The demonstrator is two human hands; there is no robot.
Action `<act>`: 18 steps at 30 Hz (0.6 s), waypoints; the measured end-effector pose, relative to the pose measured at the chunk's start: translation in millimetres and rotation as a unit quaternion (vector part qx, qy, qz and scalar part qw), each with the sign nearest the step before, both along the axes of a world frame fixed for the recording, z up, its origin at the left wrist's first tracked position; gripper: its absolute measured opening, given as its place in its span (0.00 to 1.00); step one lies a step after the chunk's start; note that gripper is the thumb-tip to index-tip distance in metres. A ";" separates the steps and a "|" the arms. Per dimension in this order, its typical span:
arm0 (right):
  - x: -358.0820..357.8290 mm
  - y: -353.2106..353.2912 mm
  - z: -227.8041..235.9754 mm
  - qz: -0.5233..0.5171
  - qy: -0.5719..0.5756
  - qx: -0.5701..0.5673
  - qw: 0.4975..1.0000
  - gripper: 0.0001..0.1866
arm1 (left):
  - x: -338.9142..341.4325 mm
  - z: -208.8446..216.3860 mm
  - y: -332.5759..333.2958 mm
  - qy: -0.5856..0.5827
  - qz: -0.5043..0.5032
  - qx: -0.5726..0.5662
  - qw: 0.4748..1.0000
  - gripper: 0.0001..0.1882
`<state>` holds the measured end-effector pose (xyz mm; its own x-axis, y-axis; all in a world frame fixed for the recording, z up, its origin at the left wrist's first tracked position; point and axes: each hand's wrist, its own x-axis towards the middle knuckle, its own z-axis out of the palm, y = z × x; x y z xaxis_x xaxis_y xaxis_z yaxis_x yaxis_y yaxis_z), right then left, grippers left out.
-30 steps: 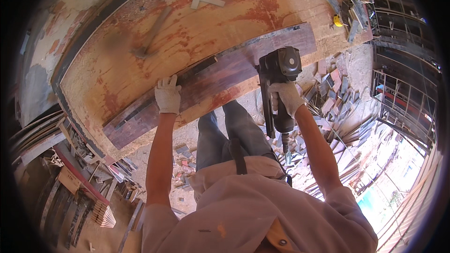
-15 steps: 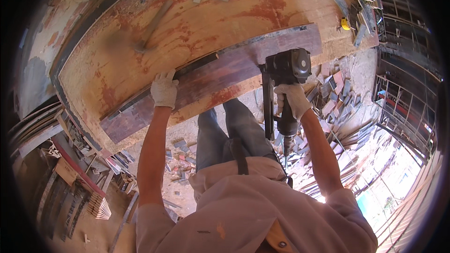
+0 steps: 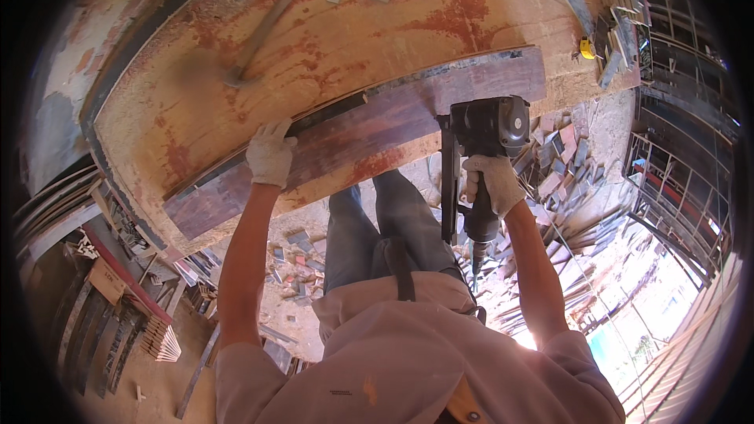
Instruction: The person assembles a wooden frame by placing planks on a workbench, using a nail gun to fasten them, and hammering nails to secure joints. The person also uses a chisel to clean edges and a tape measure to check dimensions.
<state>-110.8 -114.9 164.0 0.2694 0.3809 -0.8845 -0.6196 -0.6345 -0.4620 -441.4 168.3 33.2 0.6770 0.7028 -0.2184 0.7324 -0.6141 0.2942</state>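
Left hand [image 3: 269, 155] rests on plank [image 3: 377, 127]; right hand [image 3: 495, 185] grips nail gun [image 3: 481, 126].

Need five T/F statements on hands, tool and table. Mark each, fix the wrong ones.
1. The right hand grips a black nail gun. True.
2. The left hand touches the long purplish-brown board. True.
3. Both hands are bare. False: both wear whitish gloves.
4. A hammer-like tool lies on the table, apart from both hands. True.
5. The yellow tape measure lies at the table's left end. False: the tape measure is near the right end.
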 end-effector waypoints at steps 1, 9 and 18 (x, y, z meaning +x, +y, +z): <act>0.0 1.2 1.3 -0.009 0.004 -0.008 1.000 0.05 | -1.8 -1.7 -0.5 -0.002 0.003 0.006 1.000 0.24; 2.6 8.0 5.4 -0.036 0.016 -0.052 0.998 0.09 | -6.1 -6.9 1.5 0.002 -0.011 -0.001 1.000 0.25; -1.5 8.9 2.1 0.006 -0.009 -0.067 0.998 0.05 | 2.4 -5.6 6.1 0.014 -0.064 0.014 0.998 0.24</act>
